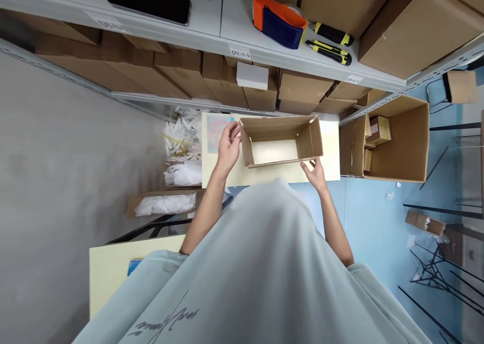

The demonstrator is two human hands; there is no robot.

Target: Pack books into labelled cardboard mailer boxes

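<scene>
A small open cardboard box (280, 138) rests on a pale yellow table (328, 152), its flaps up and its inside bare. My left hand (228, 146) grips the box's left wall, fingers curled over the top edge. My right hand (315, 173) touches the near right corner of the box, fingers bent against its edge. My pale shirt hides the near part of the table.
A grey shelf (227, 26) above holds a black phone (149, 1), an orange and blue tape dispenser (279, 20), two yellow-black utility knives (329, 43) and cardboard boxes. A large open carton (393, 140) stands right. White bagged items (183, 152) lie left.
</scene>
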